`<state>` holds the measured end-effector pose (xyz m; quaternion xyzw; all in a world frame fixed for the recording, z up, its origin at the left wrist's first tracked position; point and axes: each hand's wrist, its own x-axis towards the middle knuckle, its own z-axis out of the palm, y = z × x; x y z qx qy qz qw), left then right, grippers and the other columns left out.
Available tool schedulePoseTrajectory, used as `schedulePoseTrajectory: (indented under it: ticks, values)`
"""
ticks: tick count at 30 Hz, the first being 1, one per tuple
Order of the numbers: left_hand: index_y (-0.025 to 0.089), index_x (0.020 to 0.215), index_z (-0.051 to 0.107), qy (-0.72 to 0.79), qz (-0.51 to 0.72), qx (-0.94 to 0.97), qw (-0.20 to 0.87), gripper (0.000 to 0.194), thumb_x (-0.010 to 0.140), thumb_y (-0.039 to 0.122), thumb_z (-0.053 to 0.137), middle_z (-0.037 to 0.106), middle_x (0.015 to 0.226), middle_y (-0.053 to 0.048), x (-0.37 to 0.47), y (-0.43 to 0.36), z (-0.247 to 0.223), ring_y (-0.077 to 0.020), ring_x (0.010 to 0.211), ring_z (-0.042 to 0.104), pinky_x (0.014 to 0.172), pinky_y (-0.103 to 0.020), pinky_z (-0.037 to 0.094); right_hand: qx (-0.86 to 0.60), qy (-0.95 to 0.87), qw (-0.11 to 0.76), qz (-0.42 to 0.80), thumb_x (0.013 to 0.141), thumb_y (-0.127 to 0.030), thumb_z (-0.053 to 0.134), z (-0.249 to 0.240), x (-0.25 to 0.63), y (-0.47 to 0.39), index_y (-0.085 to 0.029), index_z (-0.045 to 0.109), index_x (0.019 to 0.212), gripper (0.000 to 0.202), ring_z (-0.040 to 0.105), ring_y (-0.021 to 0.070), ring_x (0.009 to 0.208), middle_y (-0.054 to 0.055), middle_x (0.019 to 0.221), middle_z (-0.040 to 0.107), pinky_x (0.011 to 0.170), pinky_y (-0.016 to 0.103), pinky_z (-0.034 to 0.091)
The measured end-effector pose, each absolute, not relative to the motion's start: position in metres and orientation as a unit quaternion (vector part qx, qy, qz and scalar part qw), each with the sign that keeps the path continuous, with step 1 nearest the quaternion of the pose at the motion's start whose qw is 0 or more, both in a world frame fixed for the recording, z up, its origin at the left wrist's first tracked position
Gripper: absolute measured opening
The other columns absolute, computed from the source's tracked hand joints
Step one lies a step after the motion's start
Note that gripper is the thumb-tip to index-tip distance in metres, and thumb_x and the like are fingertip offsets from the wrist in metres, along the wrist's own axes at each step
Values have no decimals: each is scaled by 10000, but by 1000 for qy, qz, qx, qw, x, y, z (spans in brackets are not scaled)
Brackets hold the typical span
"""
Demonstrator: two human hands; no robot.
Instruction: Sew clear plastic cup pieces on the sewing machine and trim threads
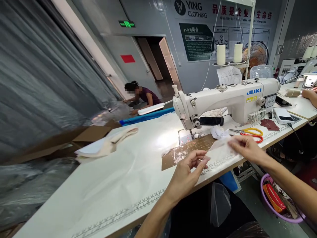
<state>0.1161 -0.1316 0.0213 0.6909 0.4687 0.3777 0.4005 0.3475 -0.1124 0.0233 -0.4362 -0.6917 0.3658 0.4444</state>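
A thin, see-through white piece of fabric [218, 147] stretches between my two hands above the table's front edge. My right hand [247, 150] pinches its right end between thumb and fingers. At its left corner, the curled fingertips of my left hand [190, 172] close together on the fabric. Just beyond is the white sewing machine [223, 102], its needle area over a brown taped sheet [183, 153] on the bed. A crumpled white scrap [219, 132] lies behind the fabric. Yellow-handled scissors [255, 131] and a red-handled tool [257, 138] rest near my right hand.
The white table [119, 175] bears a printed ruler along its front. Folded cream cloth [106, 145] lies at left. A black phone [211, 121], maroon scraps [269, 125] and a white device [284, 116] sit around the machine. A purple basket [264, 201] stands below right. Another person [150, 97] bends behind.
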Motion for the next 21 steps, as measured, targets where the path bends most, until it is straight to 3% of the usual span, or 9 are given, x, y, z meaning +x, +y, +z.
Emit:
schedulePoseTrajectory:
  ticks: [4,8,10,12,16,19,21]
  values:
    - [190,993,640,451,329,747,361,239,866,362,533,717,880,-55,122,-154,13,-176,733,665,724,-309,528,-543,-630,529,169,813,-455,516,36,381,-67,-157,594,658,345,385,115,519,-30,546,426,479,230,300]
    - [225,914,699,413,197,801,386,203,881,324,524,715,870,-37,120,-188,-24,-175,818,655,782,-272,510,-637,-622,455,20,854,-314,427,37,395,-31,-135,652,740,310,505,154,586,10,595,539,564,251,369]
    - [235,957,702,444,194,770,414,211,846,347,563,711,971,-53,113,-194,-61,-185,860,657,809,-281,522,-656,-620,430,-3,875,-267,405,34,396,-23,-127,675,813,310,566,188,670,49,680,612,635,272,407]
    - [232,1090,670,518,245,701,425,340,802,397,598,666,1180,-93,105,-190,-106,-239,1019,643,891,-344,520,-664,-626,408,-10,867,-232,444,29,397,-21,-122,686,900,268,604,226,769,91,786,659,708,299,435]
    - [117,1233,566,620,285,577,448,649,730,526,609,545,1351,-208,95,-169,-183,-326,1252,526,1019,-426,447,-675,-643,361,-15,775,-239,635,23,399,-24,-104,672,1059,317,627,300,897,174,1005,663,768,369,487]
    - [72,1263,523,642,284,556,446,728,720,551,605,447,1438,-242,101,-157,-208,-326,1348,422,1105,-418,345,-670,-647,363,-30,807,-250,625,36,404,-35,-105,659,1117,344,625,298,965,194,1115,616,822,404,514]
    - [89,1205,562,654,289,537,447,692,692,547,644,488,1404,-239,109,-155,-210,-333,1333,439,1119,-425,315,-618,-664,419,-39,845,-263,584,51,404,-55,-130,653,1131,323,628,265,959,167,1115,603,803,395,543]
